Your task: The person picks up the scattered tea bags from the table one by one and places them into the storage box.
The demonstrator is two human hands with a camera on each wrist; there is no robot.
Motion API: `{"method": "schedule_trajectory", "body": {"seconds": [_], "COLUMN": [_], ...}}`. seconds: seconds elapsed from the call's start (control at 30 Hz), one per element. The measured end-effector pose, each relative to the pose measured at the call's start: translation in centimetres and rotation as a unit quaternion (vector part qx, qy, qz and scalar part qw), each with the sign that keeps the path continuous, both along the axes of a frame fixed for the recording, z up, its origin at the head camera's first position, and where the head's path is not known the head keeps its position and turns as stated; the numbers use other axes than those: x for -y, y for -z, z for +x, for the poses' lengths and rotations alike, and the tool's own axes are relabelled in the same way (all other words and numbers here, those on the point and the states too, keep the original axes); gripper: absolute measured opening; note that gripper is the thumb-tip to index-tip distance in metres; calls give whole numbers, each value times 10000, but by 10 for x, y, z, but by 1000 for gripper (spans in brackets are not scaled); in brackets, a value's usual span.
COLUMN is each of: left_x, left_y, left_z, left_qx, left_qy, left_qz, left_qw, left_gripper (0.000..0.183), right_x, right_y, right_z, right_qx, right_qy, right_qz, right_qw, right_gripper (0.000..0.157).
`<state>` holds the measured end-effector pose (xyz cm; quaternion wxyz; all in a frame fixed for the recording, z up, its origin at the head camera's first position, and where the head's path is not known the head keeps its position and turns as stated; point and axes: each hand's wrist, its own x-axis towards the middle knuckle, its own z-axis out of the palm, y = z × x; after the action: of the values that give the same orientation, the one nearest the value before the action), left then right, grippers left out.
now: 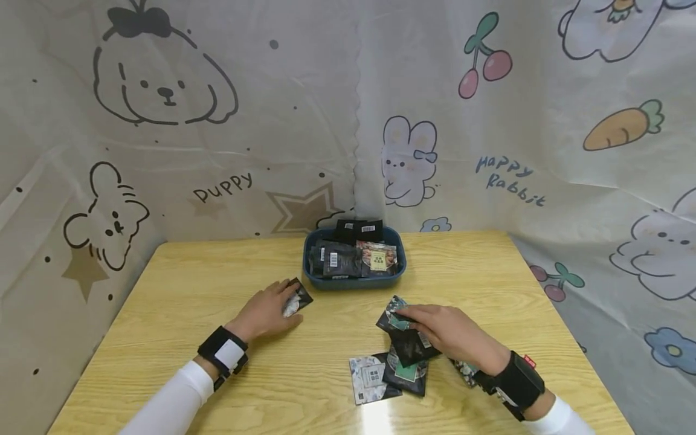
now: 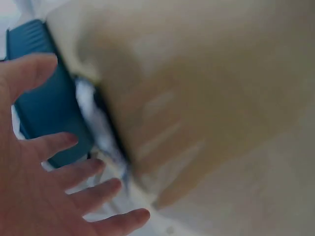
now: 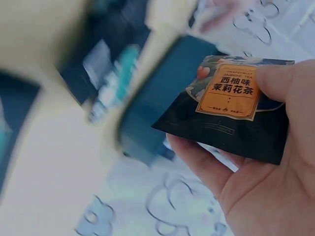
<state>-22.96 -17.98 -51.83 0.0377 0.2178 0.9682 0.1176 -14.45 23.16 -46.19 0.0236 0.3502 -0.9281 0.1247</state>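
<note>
My left hand (image 1: 269, 311) is over a dark tea sachet (image 1: 296, 299) with a pale print, left of the blue basket. In the left wrist view its fingers (image 2: 93, 196) are spread and nearly straight. My right hand (image 1: 454, 332) pinches a black tea sachet (image 3: 229, 96) with an orange grapefruit jasmine label between thumb and fingers. Below that hand lie sachets with green labels, one farther back (image 1: 396, 311) and one nearer (image 1: 406, 373). A white-fronted sachet (image 1: 372, 377) is partly under the nearer one.
The blue basket (image 1: 353, 283) stands at the table's back edge, holding several black sachets (image 1: 341, 260) and one with a colourful front (image 1: 377, 258). Another sachet (image 1: 463, 371) shows partly beneath my right wrist. A printed curtain (image 1: 304, 121) hangs behind and beside the wooden table (image 1: 190, 284).
</note>
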Motion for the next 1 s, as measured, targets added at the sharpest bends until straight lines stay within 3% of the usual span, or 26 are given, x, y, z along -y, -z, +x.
{"method": "schedule_trajectory", "body": {"seconds": [0.13,0.37,0.53,0.7,0.83,1.0], "left_x": [-1,-8,-7,-6,-8,-9], "left_y": [4,-8,-15,-24,-36,-52], "left_z": [9,24,33,48,60,72], "left_qx": [-54,-174,-678,-983,-1054,-1137], "left_qy": [62,145,262,379,413,408], "left_qz": [-248,-696,-600,-130,38,126], "left_qw": [9997,9973,9955,9943,9936,9926], "left_gripper": [65,46,35,30,33,38], "right_x": [-3,3,19,36,47,55], "right_y": [-22,-51,-52,-45,-37,-22], "right_z": [-16,-57,-83,-106,-124,-136], "right_qx": [-426,-885,-1108,-1230,-1041,-19], "right_qy": [35,178,128,123,200,180], "right_qz": [-212,-524,-740,-833,-837,-198], "right_qw": [9989,9945,9910,9888,9908,9996], "right_gripper": [42,40,43,42,40,61]}}
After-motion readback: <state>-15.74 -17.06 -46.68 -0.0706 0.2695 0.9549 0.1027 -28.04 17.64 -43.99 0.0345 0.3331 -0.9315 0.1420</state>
